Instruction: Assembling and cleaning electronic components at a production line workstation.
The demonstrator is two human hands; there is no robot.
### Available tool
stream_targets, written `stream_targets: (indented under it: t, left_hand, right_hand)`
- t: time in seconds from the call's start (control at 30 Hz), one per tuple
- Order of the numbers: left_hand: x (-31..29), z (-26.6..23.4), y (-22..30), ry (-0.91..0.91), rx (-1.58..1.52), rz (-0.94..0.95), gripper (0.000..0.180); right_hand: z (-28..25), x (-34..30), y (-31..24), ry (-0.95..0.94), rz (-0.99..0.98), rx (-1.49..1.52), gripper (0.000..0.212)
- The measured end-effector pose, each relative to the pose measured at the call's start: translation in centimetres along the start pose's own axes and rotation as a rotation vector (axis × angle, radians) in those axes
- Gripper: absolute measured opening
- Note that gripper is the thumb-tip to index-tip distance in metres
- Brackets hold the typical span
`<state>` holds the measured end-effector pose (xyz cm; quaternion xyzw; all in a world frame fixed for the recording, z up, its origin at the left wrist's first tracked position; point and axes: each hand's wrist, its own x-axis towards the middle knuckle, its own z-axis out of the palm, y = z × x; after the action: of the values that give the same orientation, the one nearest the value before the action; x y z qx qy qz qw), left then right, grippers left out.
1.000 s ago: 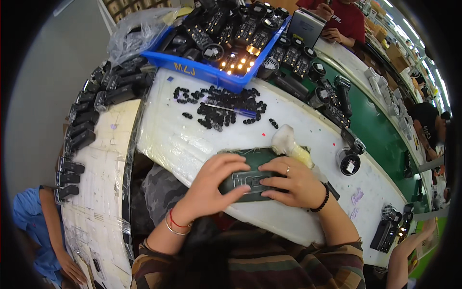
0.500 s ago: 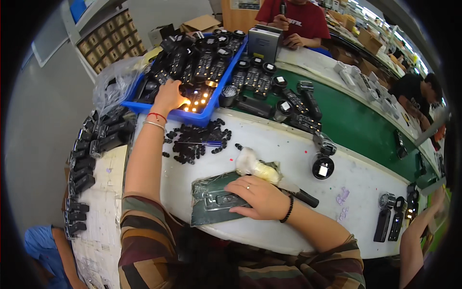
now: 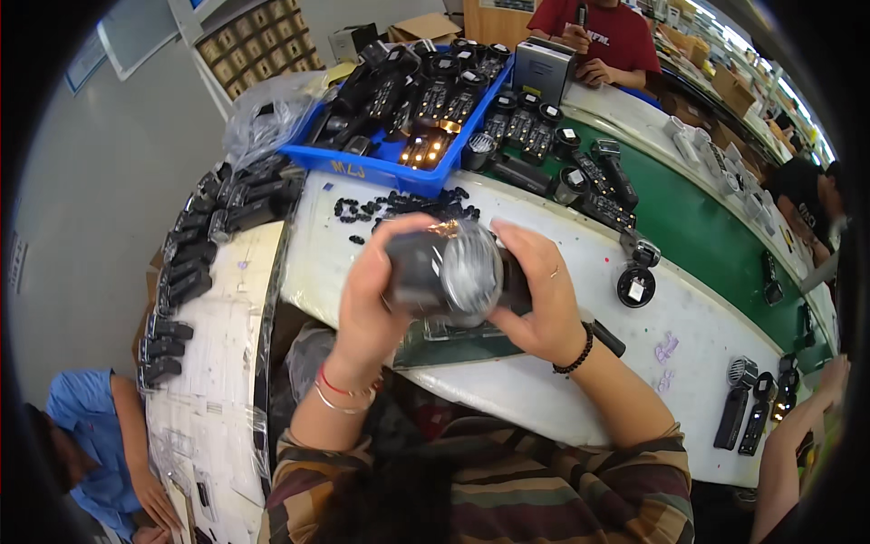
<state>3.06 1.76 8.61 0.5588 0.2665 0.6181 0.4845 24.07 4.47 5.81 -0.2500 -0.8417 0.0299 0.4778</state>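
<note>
Between my two hands, above the middle of the white table, is a black handheld device with a round silvery head [image 3: 473, 270], smeared by motion. My left hand [image 3: 373, 286] is wrapped around its left side. At its right side my right hand [image 3: 546, 295] grips with thumb and fingers; a dark part of the device shows beside that palm. Copper-coloured glints show at its top edge. Beneath it lies a dark green mat [image 3: 480, 350], mostly covered by the hands and device. Small black parts [image 3: 362, 210] lie scattered just beyond.
A blue bin [image 3: 372, 169] full of similar black devices stands at the far left, some lit. More devices [image 3: 535, 127] stand on a green strip [image 3: 689, 218]. A black handle [image 3: 609, 338] lies right of my right hand. Other people sit nearby, one at lower left [image 3: 95, 417].
My left hand has come back from the blue bin, and my right hand has lifted off the mat. Both now hold a black device. The view has shifted left.
</note>
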Motion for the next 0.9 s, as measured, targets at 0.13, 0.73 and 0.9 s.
stream_targets:
  t: [0.13, 0.73, 0.9]
  left_hand:
    - [-2.4, -0.8, 0.2, -0.001, -0.049, -0.012, 0.051]
    - [-3.0, -4.0, -3.9, 0.034, 0.591, 0.079, 0.021]
    - [-2.9, -4.6, -4.5, 0.034, 0.538, 0.050, 0.021]
  right_hand:
    - [0.0, 0.0, -0.6, -0.069, -0.053, -0.027, 0.075]
    - [3.6, -1.3, -1.5, -0.515, -0.038, -0.343, 0.060]
    - [4.1, -1.3, -1.5, -0.510, -0.016, -0.307, 0.061]
